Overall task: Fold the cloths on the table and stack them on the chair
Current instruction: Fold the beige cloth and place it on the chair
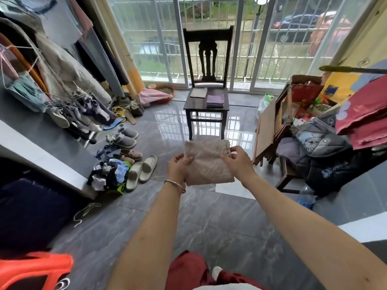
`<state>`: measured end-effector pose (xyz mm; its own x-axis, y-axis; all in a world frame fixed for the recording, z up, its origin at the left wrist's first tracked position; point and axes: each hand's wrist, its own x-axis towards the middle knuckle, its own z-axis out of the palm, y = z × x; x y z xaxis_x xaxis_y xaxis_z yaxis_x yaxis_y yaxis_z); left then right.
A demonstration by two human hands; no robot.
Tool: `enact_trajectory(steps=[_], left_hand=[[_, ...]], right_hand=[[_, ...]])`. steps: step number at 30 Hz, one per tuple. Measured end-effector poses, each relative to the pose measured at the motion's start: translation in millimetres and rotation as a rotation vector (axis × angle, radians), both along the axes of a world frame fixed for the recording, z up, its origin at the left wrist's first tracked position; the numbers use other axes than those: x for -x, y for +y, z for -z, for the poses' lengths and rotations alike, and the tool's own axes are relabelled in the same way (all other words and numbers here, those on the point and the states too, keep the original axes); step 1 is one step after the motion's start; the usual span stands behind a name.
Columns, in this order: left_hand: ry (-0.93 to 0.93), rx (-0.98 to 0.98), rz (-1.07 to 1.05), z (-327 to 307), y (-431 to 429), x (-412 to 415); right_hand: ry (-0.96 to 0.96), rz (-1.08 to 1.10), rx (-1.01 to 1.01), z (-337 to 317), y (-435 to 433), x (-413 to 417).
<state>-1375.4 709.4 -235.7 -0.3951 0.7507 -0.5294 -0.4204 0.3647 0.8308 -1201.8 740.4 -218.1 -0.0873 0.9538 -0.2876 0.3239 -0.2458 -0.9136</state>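
**A:** Beige towelling cloth (208,162), folded into a rough square and held up in the air between both hands, well short of the chair (206,107)

**B:** How do the hands sit on it?

**A:** The left hand (179,166) grips the left edge, fingers curled underneath and thumb on top. The right hand (237,159) pinches the right edge near the top corner.

**B:** So which step is this?

**A:** I judge the folding of this piece is done or nearly done, and the carry to the chair is in hand. On the seat lie a purple stack (215,100) and, just beside it, a flat grey cloth (198,93).

**B:** And the next move?

**A:** Probably a few steps across the tiled floor (209,216) with the layers pinched tight so the fold does not fall open. Then lower it flat onto one of the piles, edges squared. The corner by the right hand looks ragged, so it may want smoothing first
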Motion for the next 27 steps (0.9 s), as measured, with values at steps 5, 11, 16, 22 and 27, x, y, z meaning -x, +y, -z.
enact_trajectory(steps=[5,11,16,22,27], left_hand=[[0.005,0.001,-0.001,7.3,19.8,10.1],[-0.027,0.012,0.015,13.0,54.9,32.4],[-0.047,0.006,0.039,13.7,96.6,60.0],[-0.086,0.006,0.070,6.5,154.4,100.2],[-0.076,-0.009,0.087,2.7,198.8,132.6]], right_hand=[[-0.005,-0.003,0.006,2.7,18.8,8.3],[-0.003,-0.012,-0.016,4.9,52.6,29.0],[-0.016,-0.002,-0.027,4.0,90.1,57.1],[-0.044,0.049,-0.025,-0.6,144.8,98.4],[-0.046,0.099,-0.039,-6.0,181.3,131.4]])
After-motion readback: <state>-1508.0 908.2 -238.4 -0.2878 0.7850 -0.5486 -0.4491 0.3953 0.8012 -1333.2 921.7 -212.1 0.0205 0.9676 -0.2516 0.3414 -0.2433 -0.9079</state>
